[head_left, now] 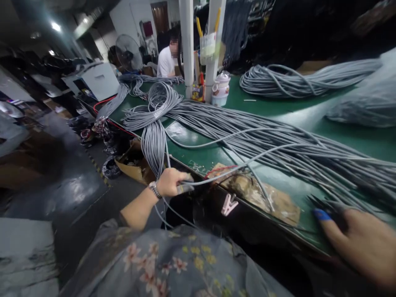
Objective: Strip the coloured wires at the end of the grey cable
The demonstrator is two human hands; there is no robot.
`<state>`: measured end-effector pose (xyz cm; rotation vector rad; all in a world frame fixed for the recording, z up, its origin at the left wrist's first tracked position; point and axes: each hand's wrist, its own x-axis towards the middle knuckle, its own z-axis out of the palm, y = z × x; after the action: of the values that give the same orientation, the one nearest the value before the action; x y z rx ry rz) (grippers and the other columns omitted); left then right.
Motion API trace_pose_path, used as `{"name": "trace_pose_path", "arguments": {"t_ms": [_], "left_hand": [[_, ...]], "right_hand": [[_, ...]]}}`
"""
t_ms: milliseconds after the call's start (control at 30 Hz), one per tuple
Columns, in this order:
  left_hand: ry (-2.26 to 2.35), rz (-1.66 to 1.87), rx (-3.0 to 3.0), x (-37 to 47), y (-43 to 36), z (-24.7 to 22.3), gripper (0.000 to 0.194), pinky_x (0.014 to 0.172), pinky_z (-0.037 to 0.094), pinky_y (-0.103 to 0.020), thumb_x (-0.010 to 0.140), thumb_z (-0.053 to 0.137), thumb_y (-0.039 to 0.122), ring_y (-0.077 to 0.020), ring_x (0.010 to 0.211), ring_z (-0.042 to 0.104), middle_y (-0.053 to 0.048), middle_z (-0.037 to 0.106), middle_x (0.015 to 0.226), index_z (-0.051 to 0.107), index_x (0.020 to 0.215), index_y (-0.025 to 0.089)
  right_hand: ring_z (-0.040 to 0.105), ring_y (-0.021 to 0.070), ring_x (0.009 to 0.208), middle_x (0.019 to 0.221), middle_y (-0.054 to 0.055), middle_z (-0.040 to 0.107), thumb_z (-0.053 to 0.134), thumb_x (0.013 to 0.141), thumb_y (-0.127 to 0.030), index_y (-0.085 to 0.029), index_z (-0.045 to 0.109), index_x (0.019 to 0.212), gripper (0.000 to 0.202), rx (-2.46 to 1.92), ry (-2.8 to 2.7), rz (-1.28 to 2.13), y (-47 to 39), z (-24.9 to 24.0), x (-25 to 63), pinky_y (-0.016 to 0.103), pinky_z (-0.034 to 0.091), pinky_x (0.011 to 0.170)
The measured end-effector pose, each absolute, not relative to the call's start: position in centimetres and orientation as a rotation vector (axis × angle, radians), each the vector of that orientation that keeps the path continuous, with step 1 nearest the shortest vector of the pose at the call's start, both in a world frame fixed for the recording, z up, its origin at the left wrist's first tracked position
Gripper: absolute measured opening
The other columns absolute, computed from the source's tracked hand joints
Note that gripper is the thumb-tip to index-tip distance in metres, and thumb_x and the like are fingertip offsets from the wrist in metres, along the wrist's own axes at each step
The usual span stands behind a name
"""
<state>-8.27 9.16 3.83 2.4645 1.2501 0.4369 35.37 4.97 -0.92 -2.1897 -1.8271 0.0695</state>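
My left hand (173, 182), with a watch at the wrist, is closed around a grey cable (229, 168) at the table's front edge. The cable runs right into the long bundle of grey cables (262, 134) across the table. At the right, my right hand (361, 237) is blurred and closed on dark-tipped pliers (328, 206); something blue shows at the thumb. The pliers lie close to the bundle's near side. Beyond my left hand, a coiled end of grey cables (154, 144) hangs over the table edge.
A pink clip (229, 205) sits on the edge beside brown paper and plastic (278, 202). White posts (186, 49) and a lidded cup (220, 88) stand behind the bundle. Another cable coil (278, 80) lies at the back right. A person (166, 62) sits beyond; an open carton (136, 163) is below left.
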Motion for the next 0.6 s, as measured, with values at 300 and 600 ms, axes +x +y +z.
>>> {"name": "trace_pose_path", "arguments": {"t_ms": [300,600], "left_hand": [[1.341,-0.302,2.416,-11.1,6.5,5.1,0.014,0.07,0.039,-0.026,0.076,0.061,0.026,-0.0168,0.07,0.058,-0.002,0.061,0.067,0.055,0.067,0.017],[0.961,0.443,2.083,-2.3,5.7,6.3,0.04,0.064,0.042,-0.02,0.093,0.047,0.048,-0.0113,0.066,0.055,-0.001,0.064,0.075,0.066,0.096,0.013]], "right_hand": [[0.05,0.0288,0.064,0.063,0.007,0.039,0.041,0.088,-0.035,-0.029,0.021,0.065,0.031,-2.511,-1.816,0.234,4.2,6.1,30.2,0.034,0.033,0.051],[0.057,0.0334,0.068,0.07,0.015,0.055,0.037,0.086,-0.044,-0.024,0.04,0.073,0.024,-1.978,-1.695,-0.156,2.2,4.2,31.1,0.04,0.042,0.057]]}}
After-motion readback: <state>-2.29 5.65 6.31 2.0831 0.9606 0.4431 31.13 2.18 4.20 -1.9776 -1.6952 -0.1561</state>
